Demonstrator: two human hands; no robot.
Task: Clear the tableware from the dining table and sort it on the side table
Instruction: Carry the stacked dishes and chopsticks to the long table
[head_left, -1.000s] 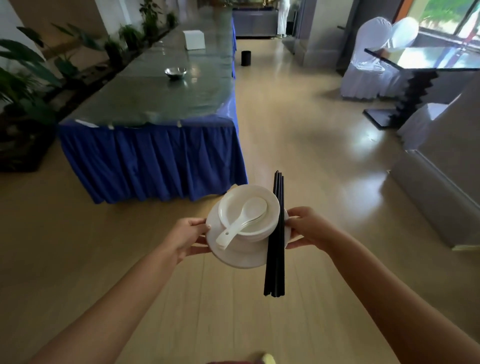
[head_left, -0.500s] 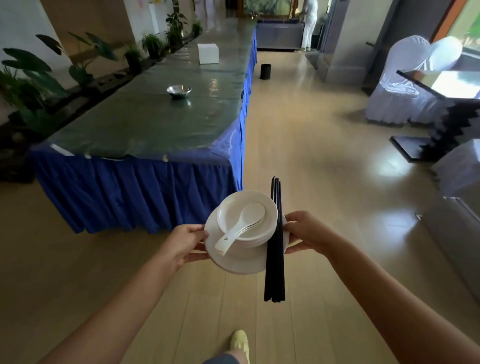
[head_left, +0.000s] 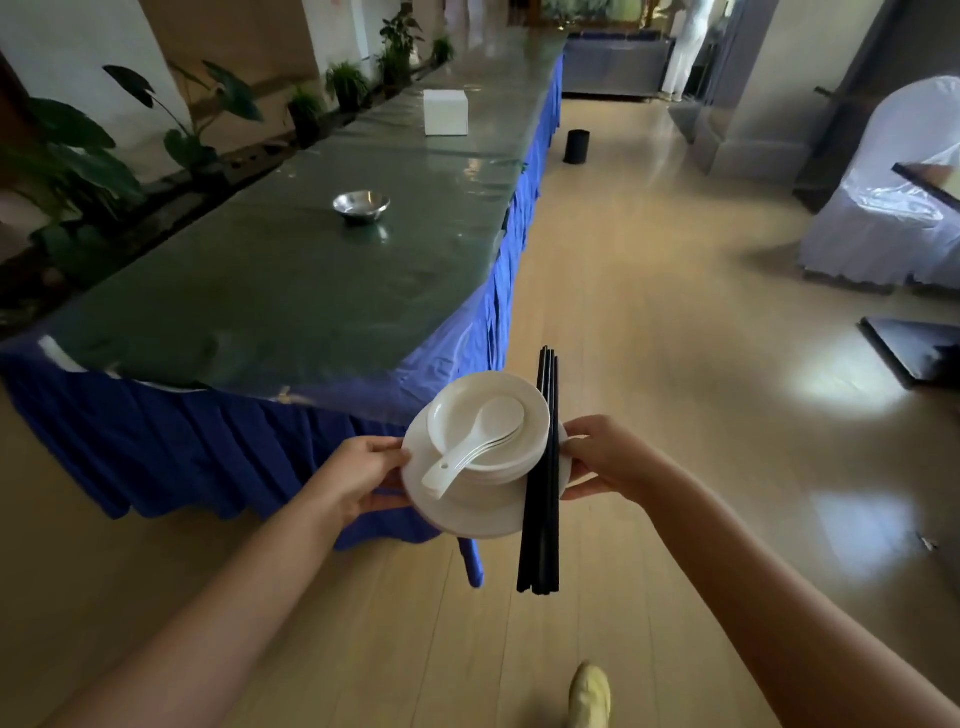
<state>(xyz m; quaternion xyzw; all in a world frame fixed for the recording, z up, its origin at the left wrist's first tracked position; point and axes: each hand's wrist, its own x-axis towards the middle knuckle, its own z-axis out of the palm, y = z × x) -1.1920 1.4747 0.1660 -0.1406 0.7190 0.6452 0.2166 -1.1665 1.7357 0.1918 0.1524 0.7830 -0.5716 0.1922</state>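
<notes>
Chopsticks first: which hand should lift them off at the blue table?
Probably the right hand: the chopsticks lie on its side of the plate, while the left hand steadies the other rim.

1. A stack of plates (head_left: 470, 512) is held between the left hand (head_left: 358, 478) and the right hand (head_left: 605, 460).
2. Spoons (head_left: 475, 447) are laid on top of the stack.
3. Chopsticks (head_left: 541, 488) are laid across its right side.
4. A long table (head_left: 291, 270) is seen ahead on the left, with a metal bowl (head_left: 361, 205) on it and a box (head_left: 445, 113) farther back.
</notes>
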